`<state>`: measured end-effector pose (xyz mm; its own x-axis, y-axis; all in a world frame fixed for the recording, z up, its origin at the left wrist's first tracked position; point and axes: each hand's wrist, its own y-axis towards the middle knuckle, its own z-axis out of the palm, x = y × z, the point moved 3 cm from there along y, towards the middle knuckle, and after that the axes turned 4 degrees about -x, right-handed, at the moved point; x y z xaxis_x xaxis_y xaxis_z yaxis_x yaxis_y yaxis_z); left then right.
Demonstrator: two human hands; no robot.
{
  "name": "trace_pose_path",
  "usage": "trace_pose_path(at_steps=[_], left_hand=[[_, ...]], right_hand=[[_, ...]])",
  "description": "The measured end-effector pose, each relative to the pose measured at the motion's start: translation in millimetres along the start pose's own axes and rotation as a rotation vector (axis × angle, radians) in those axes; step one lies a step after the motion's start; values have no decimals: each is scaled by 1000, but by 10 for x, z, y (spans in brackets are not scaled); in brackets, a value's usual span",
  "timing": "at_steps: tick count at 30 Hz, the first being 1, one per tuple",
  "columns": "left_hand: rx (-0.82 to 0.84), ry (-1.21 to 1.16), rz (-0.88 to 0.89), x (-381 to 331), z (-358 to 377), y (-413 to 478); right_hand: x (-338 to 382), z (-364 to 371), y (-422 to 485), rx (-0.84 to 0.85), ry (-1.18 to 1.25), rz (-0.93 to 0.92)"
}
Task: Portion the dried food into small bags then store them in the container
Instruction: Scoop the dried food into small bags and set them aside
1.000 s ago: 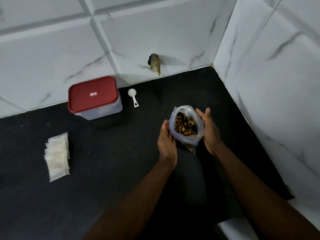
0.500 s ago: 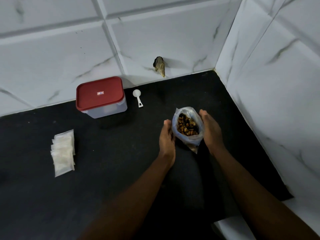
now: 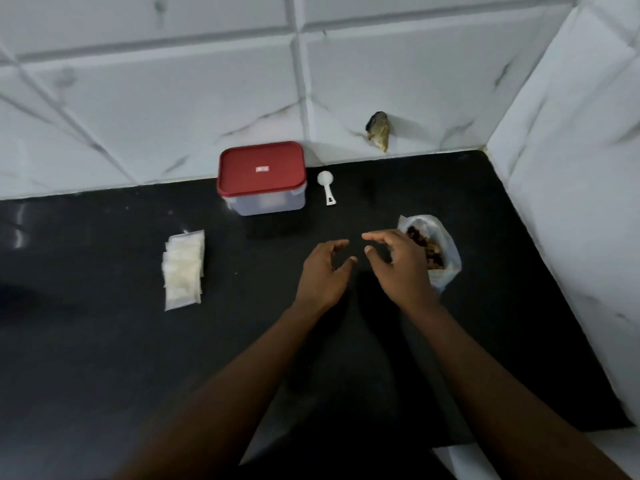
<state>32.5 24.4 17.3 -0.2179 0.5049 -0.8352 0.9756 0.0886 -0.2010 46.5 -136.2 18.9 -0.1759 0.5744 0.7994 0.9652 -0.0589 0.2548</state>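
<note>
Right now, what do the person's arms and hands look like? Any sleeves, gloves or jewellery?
Both are bare. The left hand and right hand show no glove, ring or watch, and no sleeve covers either forearm within the frame.

Open clear bag [image 3: 450,268] of brown dried food [image 3: 429,245] stands upright, far right. Small white bags [image 3: 183,268] stacked flat, left. Red-lidded clear container [image 3: 262,178], closed, at back; white scoop [image 3: 326,188] just beside it.

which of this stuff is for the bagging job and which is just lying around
For the job: open bag of dried food; stack of small bags; white scoop; red-lidded container.

Lying about: brown lump against the wall tiles.
</note>
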Motion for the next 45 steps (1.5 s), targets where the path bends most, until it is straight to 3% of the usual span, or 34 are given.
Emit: trace_pose_path(at_steps=[9, 18, 23, 29, 45], left_hand=[[-128, 257, -100, 545, -864, -179], [-331, 324, -288, 1202, -1657, -296], [-430, 471, -388, 1482, -1933, -286], [-466, 453, -448, 1719, -2092, -197], [-481, 359, -353, 1833, -2145, -164]], right_hand=[[457, 882, -117, 257, -2, 32], [848, 1656, -274, 397, 22, 70], [1057, 2045, -321, 433, 16, 69], [1251, 2390, -292, 453, 0, 71], [1289, 2558, -252, 439, 16, 185]])
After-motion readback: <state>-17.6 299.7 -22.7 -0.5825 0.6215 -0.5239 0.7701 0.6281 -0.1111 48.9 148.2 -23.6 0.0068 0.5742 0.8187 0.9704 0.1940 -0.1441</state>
